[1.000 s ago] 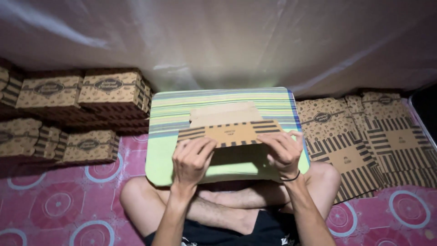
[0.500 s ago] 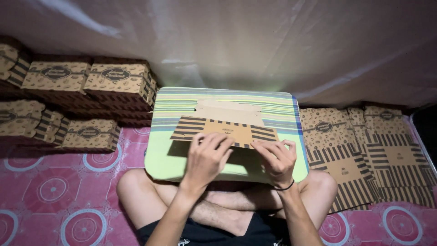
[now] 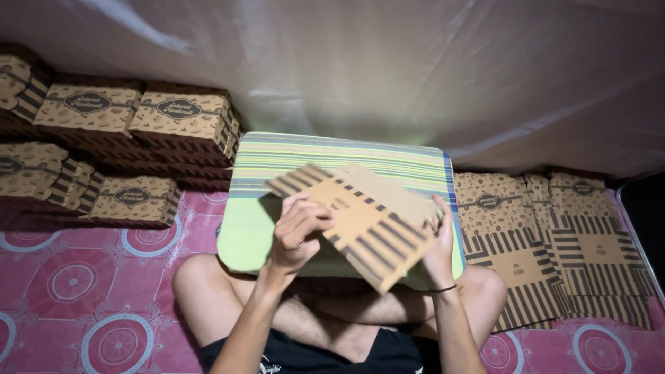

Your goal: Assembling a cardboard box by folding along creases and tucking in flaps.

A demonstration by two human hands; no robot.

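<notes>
Carton: I hold a flat, unfolded brown carton blank (image 3: 367,221) with dark stripes, lifted off the board and tilted, its far-left corner high and its near-right corner dipping toward my lap; it hangs between my two hands, above the near half of the green board.
Left hand: my left hand (image 3: 298,232) is curled over the blank's left edge; the fingers are bent and pressed together on the cardboard, pinching it near the striped flap.
Right hand: my right hand (image 3: 440,242) grips the blank's right edge, thumb on the top face, the other fingers hidden behind the card; closed on it; a dark band sits on that wrist.
Board: a green lap board (image 3: 263,235) with a striped far half rests across my crossed legs (image 3: 208,291); the blank covers its middle.
Right side: a stack of flat striped blanks (image 3: 554,256) lies on the bedding just beside my right knee, fanned a little.
Left side: folded brown boxes (image 3: 131,125) with oval labels are stacked in rows, well apart from my hands.
Bedding: a pink sheet with circle patterns (image 3: 69,284) lies under everything.
Backdrop: a pale draped cloth (image 3: 360,69) rises behind the board.
</notes>
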